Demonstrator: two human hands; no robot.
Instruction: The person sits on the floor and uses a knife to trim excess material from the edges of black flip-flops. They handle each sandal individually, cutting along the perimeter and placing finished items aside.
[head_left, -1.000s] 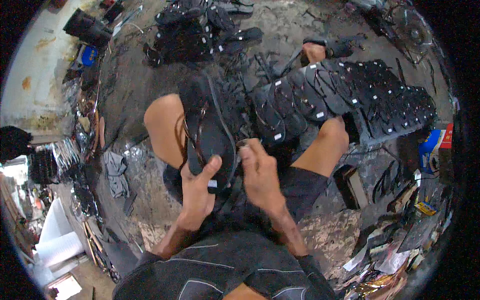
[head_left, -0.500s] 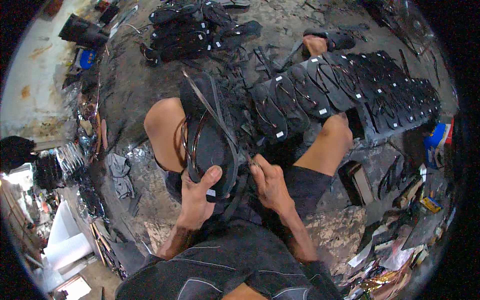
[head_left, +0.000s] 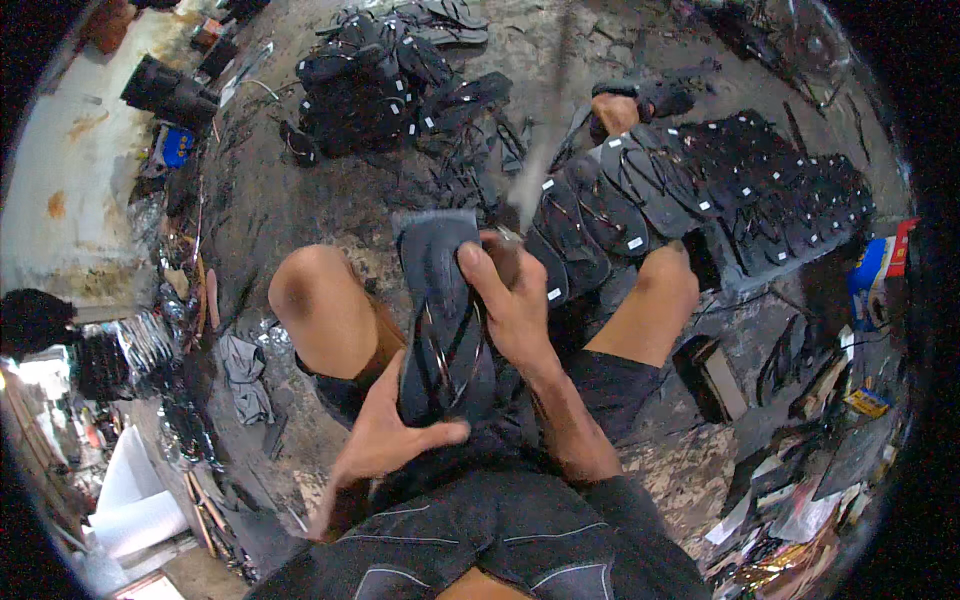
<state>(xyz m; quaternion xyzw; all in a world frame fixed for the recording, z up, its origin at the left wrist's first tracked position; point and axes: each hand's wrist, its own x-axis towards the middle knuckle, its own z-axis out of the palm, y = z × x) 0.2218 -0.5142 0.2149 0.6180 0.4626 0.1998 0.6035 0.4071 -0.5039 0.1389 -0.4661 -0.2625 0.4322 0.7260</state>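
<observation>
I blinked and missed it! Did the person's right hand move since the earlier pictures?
Yes. Judged against the lined-up sandals, the right hand has moved forward, away from the person's body, and a little left.

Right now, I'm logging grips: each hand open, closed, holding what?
Left hand: holding a black flip-flop by its near end.
Right hand: thumb at its far end, fingers curled; any grip is too blurred to tell.
</observation>
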